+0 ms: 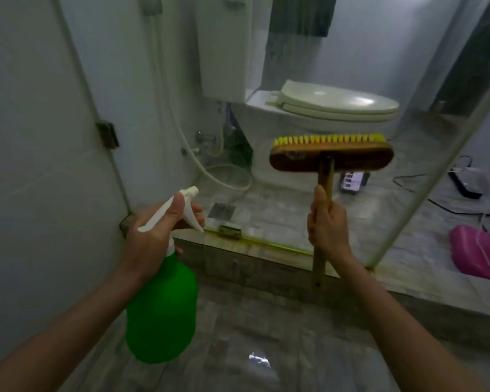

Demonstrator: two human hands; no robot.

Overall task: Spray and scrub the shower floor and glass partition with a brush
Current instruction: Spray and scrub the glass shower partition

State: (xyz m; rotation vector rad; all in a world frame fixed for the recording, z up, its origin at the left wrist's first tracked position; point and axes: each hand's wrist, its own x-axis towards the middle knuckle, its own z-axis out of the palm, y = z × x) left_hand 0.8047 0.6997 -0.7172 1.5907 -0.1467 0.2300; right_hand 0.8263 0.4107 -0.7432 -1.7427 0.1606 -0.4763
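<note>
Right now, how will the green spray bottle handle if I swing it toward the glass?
Probably rigid: the green spray bottle holds a rounded shape. Likely to swing, since the left hand grips only the white trigger head above. Opaque plastic hides the fill, so weight is uncertain.

A toilet (pixel 337 104) with its pale lid closed stands at the back. To its left a white box (pixel 224 52) hangs on the wall, with metal taps (pixel 204 137) lower down and a pale hose (pixel 198 165) looping onto the floor. A small lit device (pixel 354 181) sits below the toilet. At right lie a black power strip (pixel 464 185) with cables and a pink plastic item (pixel 481 253). A dark hinge (pixel 107 134) is fixed at left.
</note>
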